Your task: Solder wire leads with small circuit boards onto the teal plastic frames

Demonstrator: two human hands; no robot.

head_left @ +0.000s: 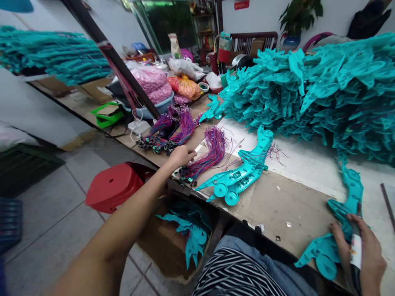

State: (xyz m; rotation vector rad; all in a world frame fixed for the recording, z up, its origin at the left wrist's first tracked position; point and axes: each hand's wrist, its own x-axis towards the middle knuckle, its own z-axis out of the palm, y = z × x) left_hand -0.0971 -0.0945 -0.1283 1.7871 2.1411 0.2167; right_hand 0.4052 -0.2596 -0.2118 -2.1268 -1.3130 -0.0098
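Apparently at a fetching step: reaching with the left hand (184, 156) to the purple wire bundle (213, 149) on the table (263, 203), impossible to tell whether pinching any of it; with the right hand (365, 246), clamping a pen-like tool (356, 251) over the turquoise part (352, 190), farther right on the same table; next, probably needing gentle separation, without tangling

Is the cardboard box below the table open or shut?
Open: no flaps cover the box, and turquoise plastic pieces show inside it.
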